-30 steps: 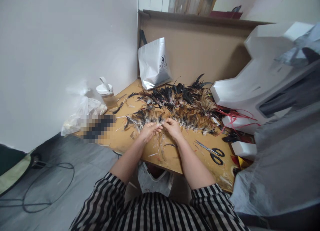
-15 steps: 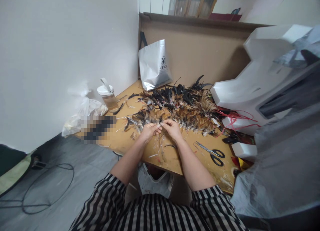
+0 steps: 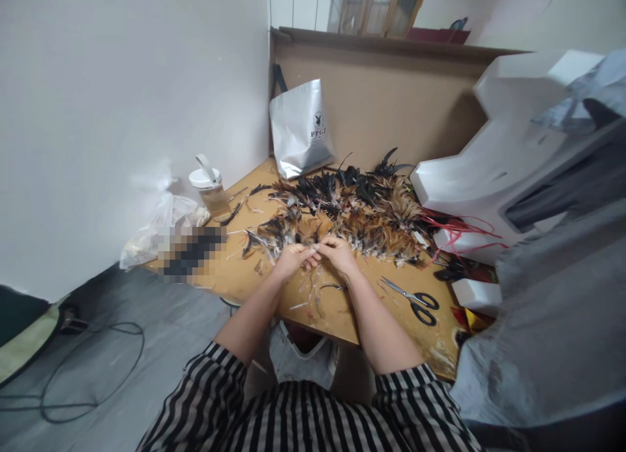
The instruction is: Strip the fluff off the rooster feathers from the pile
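My left hand (image 3: 295, 259) and my right hand (image 3: 337, 253) meet over the table, fingertips pinched together. A small bunch of brown feathers (image 3: 313, 229) appears to rise from between them; its lower ends are hidden by my fingers. Just beyond my hands lies a row of brown and orange feather bunches (image 3: 374, 235) with pale tied ends. Behind it runs a second row of black feathers (image 3: 349, 186). Scissors (image 3: 413, 301) with black handles lie to the right of my right forearm, blades partly apart.
A silver bag (image 3: 300, 132) stands at the back against a cardboard panel (image 3: 391, 87). To the left are a lidded jug (image 3: 210, 194) and a plastic bag (image 3: 166, 227). White foam (image 3: 454, 171) and red strings (image 3: 460, 230) edge the right. Scraps litter the wooden table (image 3: 254, 289).
Both hands stay together in nearly the same place. My left fingers have shifted slightly to the right, closer in under the right fingertips.
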Tool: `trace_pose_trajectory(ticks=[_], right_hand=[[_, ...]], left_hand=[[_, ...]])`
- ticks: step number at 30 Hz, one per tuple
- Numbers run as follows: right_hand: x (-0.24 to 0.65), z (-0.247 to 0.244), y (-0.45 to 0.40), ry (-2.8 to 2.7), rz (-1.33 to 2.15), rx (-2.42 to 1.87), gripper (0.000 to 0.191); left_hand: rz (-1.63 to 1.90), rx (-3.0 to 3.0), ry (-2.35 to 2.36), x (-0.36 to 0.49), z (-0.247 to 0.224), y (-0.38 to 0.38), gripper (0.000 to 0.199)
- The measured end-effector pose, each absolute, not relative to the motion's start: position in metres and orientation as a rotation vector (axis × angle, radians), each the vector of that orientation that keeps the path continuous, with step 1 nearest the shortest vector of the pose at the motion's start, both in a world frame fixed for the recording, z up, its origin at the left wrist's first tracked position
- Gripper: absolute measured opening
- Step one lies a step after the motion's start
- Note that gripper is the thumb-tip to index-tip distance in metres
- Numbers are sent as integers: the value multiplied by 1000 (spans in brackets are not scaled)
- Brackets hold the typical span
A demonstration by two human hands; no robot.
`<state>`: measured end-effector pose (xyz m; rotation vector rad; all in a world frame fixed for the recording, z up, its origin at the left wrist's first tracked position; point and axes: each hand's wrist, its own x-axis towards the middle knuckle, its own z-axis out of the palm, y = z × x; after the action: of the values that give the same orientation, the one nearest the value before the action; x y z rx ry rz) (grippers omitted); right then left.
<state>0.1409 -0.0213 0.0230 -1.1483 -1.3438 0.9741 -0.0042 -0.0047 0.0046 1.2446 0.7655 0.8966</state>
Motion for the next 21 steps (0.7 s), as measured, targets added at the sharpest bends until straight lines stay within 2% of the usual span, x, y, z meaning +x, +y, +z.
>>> trace_pose_trajectory(ticks=[8, 13, 21], right_hand=[[139, 25, -25, -1459, 863, -1293, 30], [136, 28, -28, -1438, 853, -1241, 23], [138, 29, -27, -1424, 853, -1204, 23]], left_hand=[[932, 1382, 796, -3, -3, -3, 33], [951, 1457, 815, -2, -4, -5, 27], [947, 1388, 777, 0, -8, -2, 23]])
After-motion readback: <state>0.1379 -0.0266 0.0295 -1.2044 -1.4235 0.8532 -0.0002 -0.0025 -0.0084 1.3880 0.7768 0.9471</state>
